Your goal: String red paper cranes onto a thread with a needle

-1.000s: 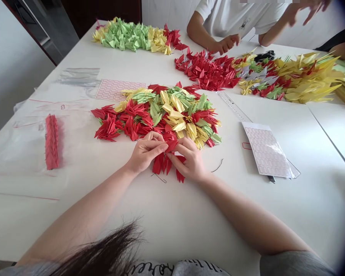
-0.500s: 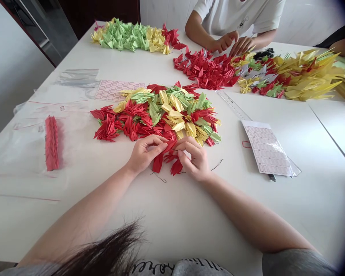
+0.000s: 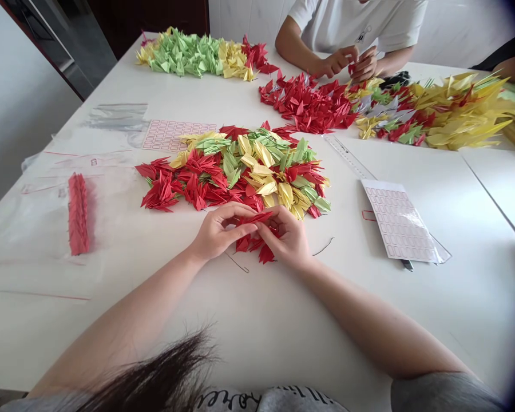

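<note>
A folded red paper crane (image 3: 256, 218) is pinched between the fingers of both my hands at the near edge of a pile. My left hand (image 3: 218, 233) is closed on its left end, thumb in front. My right hand (image 3: 288, 236) grips the other end, thumb meeting the left thumb. Below the hands, more red paper cranes (image 3: 266, 253) lie on the white table, partly covered by my fingers. Just beyond spreads the pile of red, yellow and green paper cranes (image 3: 229, 166). Thin dark wires or threads (image 3: 324, 246) stick out on either side of my hands.
Left lies a clear bag with a row of red folded paper (image 3: 78, 214). Label sheets (image 3: 401, 220) and a ruler (image 3: 347, 154) are on the right. Across the table, a co-worker's hands (image 3: 347, 62) work behind a red pile (image 3: 309, 103). Green cranes (image 3: 186, 52) lie far left.
My hands have drawn closer together, and the red paper crane now lies flatter between them. My right thumb has moved left. Across the table, the co-worker has raised a hand with something red.
</note>
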Motion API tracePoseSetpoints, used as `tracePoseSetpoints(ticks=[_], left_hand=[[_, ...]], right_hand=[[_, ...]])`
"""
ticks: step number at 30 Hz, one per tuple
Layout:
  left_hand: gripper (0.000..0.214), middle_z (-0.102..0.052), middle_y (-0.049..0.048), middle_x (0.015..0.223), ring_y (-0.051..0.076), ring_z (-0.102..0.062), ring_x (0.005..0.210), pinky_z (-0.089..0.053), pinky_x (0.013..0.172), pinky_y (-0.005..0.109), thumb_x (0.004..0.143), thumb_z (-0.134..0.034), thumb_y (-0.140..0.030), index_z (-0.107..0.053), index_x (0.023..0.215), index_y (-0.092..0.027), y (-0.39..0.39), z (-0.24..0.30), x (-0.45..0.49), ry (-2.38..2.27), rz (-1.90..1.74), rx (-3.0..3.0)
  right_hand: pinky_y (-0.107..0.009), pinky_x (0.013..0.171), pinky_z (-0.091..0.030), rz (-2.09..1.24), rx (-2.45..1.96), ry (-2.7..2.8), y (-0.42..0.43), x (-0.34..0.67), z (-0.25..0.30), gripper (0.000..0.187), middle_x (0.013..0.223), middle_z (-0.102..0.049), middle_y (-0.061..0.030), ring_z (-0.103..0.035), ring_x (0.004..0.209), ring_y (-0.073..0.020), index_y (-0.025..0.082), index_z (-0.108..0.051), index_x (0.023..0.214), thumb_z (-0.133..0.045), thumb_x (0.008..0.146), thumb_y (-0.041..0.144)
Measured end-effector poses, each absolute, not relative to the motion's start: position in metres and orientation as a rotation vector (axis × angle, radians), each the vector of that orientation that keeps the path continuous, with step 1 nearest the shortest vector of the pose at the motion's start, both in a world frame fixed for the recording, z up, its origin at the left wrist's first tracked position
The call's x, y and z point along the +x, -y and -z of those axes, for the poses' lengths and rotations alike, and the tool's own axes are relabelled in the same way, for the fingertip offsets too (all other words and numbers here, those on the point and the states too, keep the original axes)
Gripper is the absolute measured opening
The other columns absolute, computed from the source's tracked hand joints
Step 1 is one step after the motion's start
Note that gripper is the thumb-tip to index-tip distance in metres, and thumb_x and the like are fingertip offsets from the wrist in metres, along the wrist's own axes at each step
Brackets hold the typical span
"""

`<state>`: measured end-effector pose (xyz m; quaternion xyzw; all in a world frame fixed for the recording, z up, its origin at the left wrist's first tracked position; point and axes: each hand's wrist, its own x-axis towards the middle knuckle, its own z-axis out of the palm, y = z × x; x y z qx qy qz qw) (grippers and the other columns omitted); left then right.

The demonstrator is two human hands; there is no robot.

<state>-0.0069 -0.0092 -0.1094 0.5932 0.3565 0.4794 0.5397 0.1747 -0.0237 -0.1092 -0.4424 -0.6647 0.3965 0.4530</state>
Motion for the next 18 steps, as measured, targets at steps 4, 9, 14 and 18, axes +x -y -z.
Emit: tracePoseSetpoints(ticks=[4,9,14,18], left_hand=[[0.050,-0.071,0.0066,0.106,0.019,-0.067,0.096,-0.053,0.087,0.030,0.077,-0.084,-0.039,-0.062,0.118,-0.021,0.0112,0.1113,-0.0045,-0.816,-1.046,1.333],[0.030,-0.069,0.0037,0.095,0.017,-0.064,0.088,-0.050,0.082,0.028,0.091,-0.068,-0.043,-0.059,0.107,-0.020,0.0135,0.1094,-0.0049,-0.843,-0.951,1.424],[0.023,-0.069,0.0022,0.096,0.015,-0.062,0.084,-0.047,0.074,0.025,0.091,-0.066,-0.040,-0.057,0.099,-0.021,0.0166,0.1049,-0.0051,-0.898,-0.890,1.563],[0.020,-0.071,0.0008,0.093,0.015,-0.061,0.079,-0.046,0.071,0.024,0.089,-0.066,-0.036,-0.056,0.098,-0.021,0.0180,0.1031,-0.0054,-0.936,-0.847,1.614]], right_hand=[[-0.030,0.058,-0.053,-1.004,-1.070,1.534,0.0227,0.1756,0.1084,0.031,0.078,-0.067,-0.0032,-0.063,0.065,-0.0155,0.022,-0.057,0.091,-0.061,0.095,0.052],[-0.031,0.059,-0.055,-1.072,-0.978,1.489,0.0246,0.1760,0.1042,0.030,0.071,-0.067,-0.0017,-0.065,0.062,-0.0156,0.022,-0.057,0.090,-0.059,0.097,0.051],[-0.031,0.057,-0.054,-1.070,-0.967,1.442,0.0253,0.1771,0.1022,0.030,0.069,-0.067,-0.0013,-0.065,0.060,-0.0162,0.023,-0.056,0.087,-0.060,0.097,0.051],[-0.029,0.053,-0.052,-1.076,-0.938,1.418,0.0253,0.1779,0.1020,0.028,0.068,-0.066,-0.0006,-0.063,0.058,-0.0149,0.023,-0.056,0.087,-0.059,0.099,0.048]])
